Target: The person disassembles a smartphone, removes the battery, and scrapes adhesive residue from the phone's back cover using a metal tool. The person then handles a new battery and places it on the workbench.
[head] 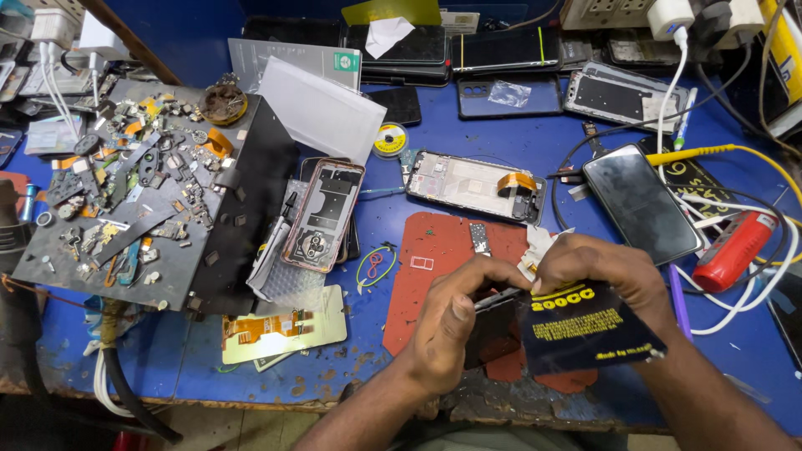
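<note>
Near edge of blue surface (376, 342), over red mat (434, 250). Left hand (455, 321) closed around a dark flat phone part (493, 330). Right hand (606, 271) pinches a dark printed pouch (585, 330) against it. Step appears to be wiping or applying; steady grip needed.

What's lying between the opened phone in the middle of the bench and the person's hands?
In the head view, a small dark part and crumpled white paper lie on the red mat, between the opened phone and the hands.
</note>
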